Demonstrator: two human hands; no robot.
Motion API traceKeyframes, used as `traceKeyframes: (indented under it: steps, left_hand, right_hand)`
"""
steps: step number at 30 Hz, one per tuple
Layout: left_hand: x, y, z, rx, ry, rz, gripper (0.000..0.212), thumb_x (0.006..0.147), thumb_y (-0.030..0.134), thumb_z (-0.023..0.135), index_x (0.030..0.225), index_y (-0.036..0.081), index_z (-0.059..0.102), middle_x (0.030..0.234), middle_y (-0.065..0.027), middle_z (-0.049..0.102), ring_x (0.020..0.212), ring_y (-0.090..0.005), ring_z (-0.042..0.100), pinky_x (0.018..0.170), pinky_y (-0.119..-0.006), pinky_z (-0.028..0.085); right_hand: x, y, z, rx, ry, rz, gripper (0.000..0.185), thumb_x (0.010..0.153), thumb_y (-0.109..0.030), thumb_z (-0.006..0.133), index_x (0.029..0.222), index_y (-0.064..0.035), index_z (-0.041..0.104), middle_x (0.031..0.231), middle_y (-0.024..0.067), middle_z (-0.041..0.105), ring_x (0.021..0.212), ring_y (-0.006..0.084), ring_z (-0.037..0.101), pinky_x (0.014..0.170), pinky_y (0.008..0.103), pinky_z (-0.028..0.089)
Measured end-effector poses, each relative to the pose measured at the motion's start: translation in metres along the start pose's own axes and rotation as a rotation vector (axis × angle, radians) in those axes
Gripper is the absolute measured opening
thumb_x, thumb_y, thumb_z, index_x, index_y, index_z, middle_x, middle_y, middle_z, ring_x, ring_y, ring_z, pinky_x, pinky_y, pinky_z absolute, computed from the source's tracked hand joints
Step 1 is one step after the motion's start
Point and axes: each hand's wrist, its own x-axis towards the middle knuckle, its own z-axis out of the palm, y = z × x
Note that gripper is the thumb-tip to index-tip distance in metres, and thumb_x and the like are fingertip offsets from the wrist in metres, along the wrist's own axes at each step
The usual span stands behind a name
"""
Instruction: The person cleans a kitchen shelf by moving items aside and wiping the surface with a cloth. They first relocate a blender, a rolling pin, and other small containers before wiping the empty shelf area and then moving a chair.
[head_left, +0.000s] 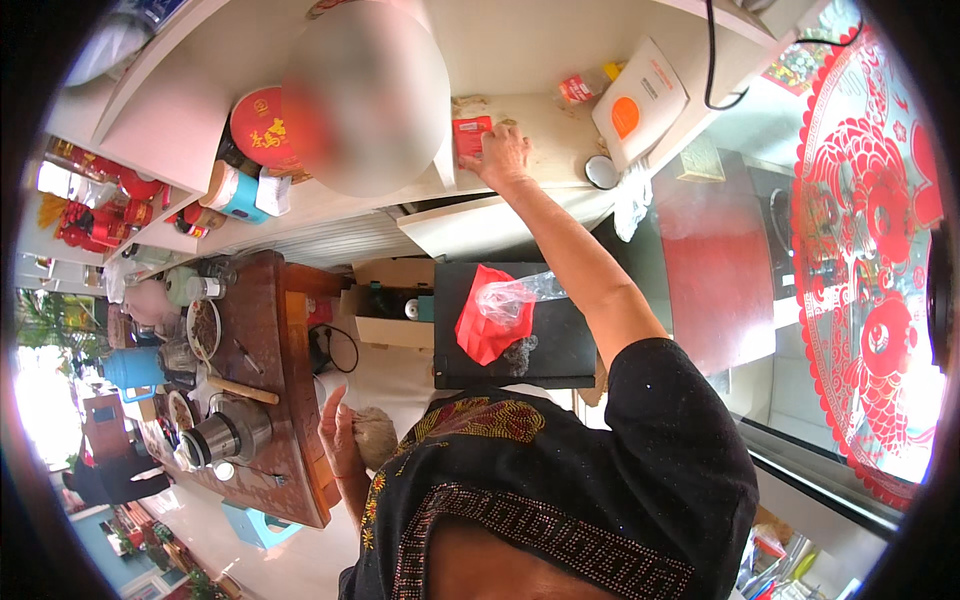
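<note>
My right hand (501, 159) reaches up to a cupboard shelf. Its thumb and fingers are at the right side of a small red packet (471, 136) bearing writing, and seem to grip it. Low on the left, my left hand (341, 439) holds a wadded tan-grey cloth (374, 436) against its palm, with the fingers pointing upward. Below my right forearm, a red bag (487, 330) and a crumpled clear plastic bag (504, 301) lie on a black flat surface (450, 300). A dark scouring pad (519, 355) rests beside them.
On the shelf stand a white box (637, 105), a bottle (589, 82) and a round lid (601, 172). A shelf door (472, 221) hangs open below. Left is a wooden table (262, 420) with a metal appliance (217, 439); a patterned window (885, 300) is right. A blurred round patch covers the upper middle.
</note>
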Motion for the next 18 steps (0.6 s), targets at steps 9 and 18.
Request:
traceKeyframes:
  steps: [9, 18]
  left_hand:
    - [0.04, 0.012, 0.019, 0.167, -0.218, 0.134, 0.04, 0.085, 0.027, 0.056, 0.112, -0.003, 0.053, 0.098, -0.0057, 0.057, 0.086, -0.0103, 0.05, 0.076, -0.024, 0.041]
    - [0.084, 0.041, 0.088, 0.282, -0.711, 0.282, 0.041, 0.085, 0.024, 0.054, 0.119, 0.0, 0.048, 0.097, -0.0037, 0.056, 0.08, -0.0081, 0.048, 0.073, -0.023, 0.041]
  right_hand:
    - [0.004, 0.028, 0.005, 0.368, 0.097, 0.054, 0.023, 0.072, -0.024, 0.062, 0.083, -0.0047, 0.058, 0.087, 0.0108, 0.059, 0.082, 0.0264, 0.057, 0.073, 0.0369, 0.046]
    - [-0.104, 0.033, -0.033, 2.451, -0.26, -0.005, 0.054, 0.072, -0.027, 0.067, 0.117, -0.007, 0.047, 0.102, 0.0091, 0.058, 0.093, 0.0243, 0.053, 0.076, 0.0355, 0.044]
